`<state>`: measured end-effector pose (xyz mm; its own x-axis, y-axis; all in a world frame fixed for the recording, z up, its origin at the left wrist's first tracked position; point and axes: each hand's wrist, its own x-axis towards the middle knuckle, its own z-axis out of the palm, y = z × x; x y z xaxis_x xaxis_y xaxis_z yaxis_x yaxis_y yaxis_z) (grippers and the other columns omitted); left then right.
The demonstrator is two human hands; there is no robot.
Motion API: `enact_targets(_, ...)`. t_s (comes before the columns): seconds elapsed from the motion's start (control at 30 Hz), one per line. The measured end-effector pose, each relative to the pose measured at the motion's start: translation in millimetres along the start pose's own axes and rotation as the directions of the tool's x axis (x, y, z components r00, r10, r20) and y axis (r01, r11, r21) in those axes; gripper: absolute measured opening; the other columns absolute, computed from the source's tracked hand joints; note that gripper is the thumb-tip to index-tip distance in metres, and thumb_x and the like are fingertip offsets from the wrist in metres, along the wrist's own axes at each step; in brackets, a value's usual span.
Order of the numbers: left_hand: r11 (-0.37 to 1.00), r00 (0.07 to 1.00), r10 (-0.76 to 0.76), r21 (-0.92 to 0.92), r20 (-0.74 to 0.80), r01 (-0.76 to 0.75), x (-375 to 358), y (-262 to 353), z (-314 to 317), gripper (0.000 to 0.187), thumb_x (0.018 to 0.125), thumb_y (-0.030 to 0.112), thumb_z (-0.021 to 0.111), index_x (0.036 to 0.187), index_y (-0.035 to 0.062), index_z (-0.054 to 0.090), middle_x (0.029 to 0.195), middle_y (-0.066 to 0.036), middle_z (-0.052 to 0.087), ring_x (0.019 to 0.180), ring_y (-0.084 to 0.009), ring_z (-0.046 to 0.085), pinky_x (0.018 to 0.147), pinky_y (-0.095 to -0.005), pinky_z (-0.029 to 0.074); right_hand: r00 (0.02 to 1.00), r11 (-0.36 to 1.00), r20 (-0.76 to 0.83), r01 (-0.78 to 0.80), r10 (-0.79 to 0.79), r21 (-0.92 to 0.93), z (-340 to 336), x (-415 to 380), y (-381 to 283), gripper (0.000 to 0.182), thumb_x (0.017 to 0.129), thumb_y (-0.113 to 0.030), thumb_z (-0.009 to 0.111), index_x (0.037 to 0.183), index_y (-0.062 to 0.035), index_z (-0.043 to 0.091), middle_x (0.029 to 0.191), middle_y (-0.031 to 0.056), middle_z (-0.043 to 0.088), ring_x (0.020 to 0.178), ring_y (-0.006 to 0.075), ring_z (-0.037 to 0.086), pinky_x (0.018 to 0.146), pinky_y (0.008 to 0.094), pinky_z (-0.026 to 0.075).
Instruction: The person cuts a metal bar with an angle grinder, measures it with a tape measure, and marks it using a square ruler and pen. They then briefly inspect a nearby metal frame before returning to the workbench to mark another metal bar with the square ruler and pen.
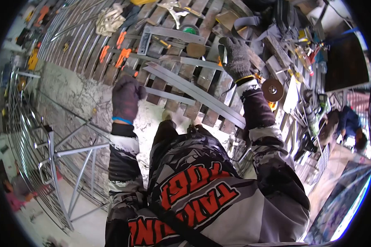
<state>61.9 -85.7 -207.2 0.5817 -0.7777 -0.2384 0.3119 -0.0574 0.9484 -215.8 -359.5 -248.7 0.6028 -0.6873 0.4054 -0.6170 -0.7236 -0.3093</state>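
Note:
My left hand (127, 99), in a dark work glove with a blue cuff, is closed near the slatted bench's edge. Whatever its curled fingers may hold is hidden. Beside it lies a short flat metal bar (169, 96). My right hand (237, 59), in a grey knitted glove with a yellow cuff, is over the bench with thumb and fingers apart. Close to that hand is the end of a thin metal strip (193, 62). A long grey metal bar (196, 94) lies diagonally between my hands. An angle grinder's brown disc (272, 89) shows beside my right wrist.
On the slatted metal bench (80, 55) lie orange-handled clamps (123, 57), a metal square (144, 41), a round brown disc (196, 50) and a green-centred roll (189, 29). A welded metal frame (53, 164) stands at left. Another person (350, 127) is at far right.

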Motion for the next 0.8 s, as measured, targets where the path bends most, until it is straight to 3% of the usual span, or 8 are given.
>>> enact_targets(0.13, 0.874, 0.976, 0.216, 0.442, 0.020, -0.203, 95.6, 15.5, -0.5, 0.018, 0.092, 0.008, 0.054, 0.106, 0.0055, 0.066, 0.080, -0.004, 0.060, 0.065, -0.0175, 0.059, 0.062, -0.0359, 0.050, 0.954, 0.972, -0.284, -0.026, 0.094, 0.234, -39.0, -36.8, -34.8, 0.017, 0.096, -0.017, 0.066, 0.112, -0.0117, 0.068, 0.106, 0.0153, 0.067, 0.094, 0.0405, 0.067, 0.078, 0.0468, 0.054)
enact_targets(0.17, 0.575, 0.918, 0.387, 0.755, 0.088, -0.315, 131.3, 7.0, -3.9, 0.028, 0.092, 0.021, 0.065, 0.113, 0.0041, 0.066, 0.090, -0.008, 0.066, 0.077, -0.0205, 0.065, 0.072, -0.0368, 0.053, 0.958, 0.979, -0.262, -0.066, 0.116, 0.192, -45.9, -55.8, -46.0, 0.019, 0.095, -0.015, 0.066, 0.113, -0.0102, 0.068, 0.105, 0.0152, 0.067, 0.094, 0.0400, 0.067, 0.078, 0.0458, 0.054)
enact_targets(0.27, 0.269, 0.975, 0.180, 0.948, 0.127, -0.173, 185.3, 24.5, 27.8, 0.052, 0.082, 0.037, 0.079, 0.116, 0.0006, 0.066, 0.107, -0.018, 0.072, 0.096, -0.0318, 0.070, 0.089, -0.0423, 0.054, 0.952, 0.928, -0.093, -0.258, 0.292, 0.268, -57.9, -113.5, -93.7, 0.029, 0.089, -0.011, 0.069, 0.117, -0.0060, 0.068, 0.105, 0.0155, 0.067, 0.095, 0.0390, 0.068, 0.080, 0.0446, 0.054)
enact_targets(0.3, 0.223, 0.994, -0.033, 0.970, 0.105, -0.095, 194.2, 38.4, 41.2, 0.078, 0.073, 0.047, 0.085, 0.126, -0.0062, 0.062, 0.119, -0.023, 0.072, 0.107, -0.0346, 0.071, 0.095, -0.0431, 0.054, 0.940, 0.910, -0.078, -0.299, 0.333, 0.287, -53.5, -130.1, -112.3, 0.032, 0.086, -0.011, 0.070, 0.117, -0.0058, 0.068, 0.106, 0.0151, 0.067, 0.096, 0.0392, 0.069, 0.082, 0.0449, 0.054)
enact_targets(0.4, 0.133, 0.985, -0.031, 0.978, 0.168, -0.163, 228.9, 10.9, 47.1, 0.070, 0.075, 0.050, 0.084, 0.113, -0.0054, 0.067, 0.115, -0.025, 0.073, 0.107, -0.0352, 0.071, 0.093, -0.0440, 0.053, 0.899, 0.873, -0.066, -0.401, 0.433, 0.277, -47.1, -157.0, -167.4, 0.039, 0.078, -0.013, 0.074, 0.117, -0.0074, 0.070, 0.107, 0.0147, 0.069, 0.100, 0.0394, 0.067, 0.083, 0.0447, 0.053)
enact_targets(0.43, 0.243, 0.975, -0.100, 0.955, 0.198, -0.169, 227.9, 13.0, 45.2, 0.077, 0.073, 0.051, 0.085, 0.117, -0.0081, 0.064, 0.115, -0.026, 0.072, 0.106, -0.0354, 0.072, 0.094, -0.0445, 0.054, 0.872, 0.861, -0.099, -0.444, 0.478, 0.248, -42.4, -168.1, -176.7, 0.038, 0.079, -0.013, 0.074, 0.116, -0.0075, 0.070, 0.107, 0.0150, 0.069, 0.101, 0.0390, 0.067, 0.083, 0.0443, 0.053)
enact_targets(0.57, 0.149, 0.940, -0.143, 0.945, 0.311, -0.290, 242.2, 12.5, 36.5, 0.078, 0.072, 0.043, 0.085, 0.127, -0.0076, 0.062, 0.121, -0.027, 0.071, 0.115, -0.0381, 0.070, 0.100, -0.0452, 0.053, 0.708, 0.774, -0.312, -0.583, 0.634, 0.248, -31.6, -193.0, -201.7, 0.026, 0.084, -0.002, 0.069, 0.109, -0.0057, 0.071, 0.102, 0.0156, 0.070, 0.097, 0.0378, 0.069, 0.083, 0.0444, 0.054)
enact_targets(0.8, -0.004, 0.877, 0.159, 0.889, 0.453, -0.458, 273.2, 37.7, 14.3, 0.051, 0.083, 0.043, 0.074, 0.110, 0.0001, 0.071, 0.115, -0.027, 0.073, 0.111, -0.0443, 0.070, 0.096, -0.0500, 0.053, 0.638, 0.780, -0.458, -0.569, 0.619, 0.261, -27.2, -201.9, -225.5, 0.017, 0.090, 0.004, 0.065, 0.106, -0.0010, 0.069, 0.098, 0.0165, 0.072, 0.093, 0.0332, 0.072, 0.084, 0.0392, 0.055)
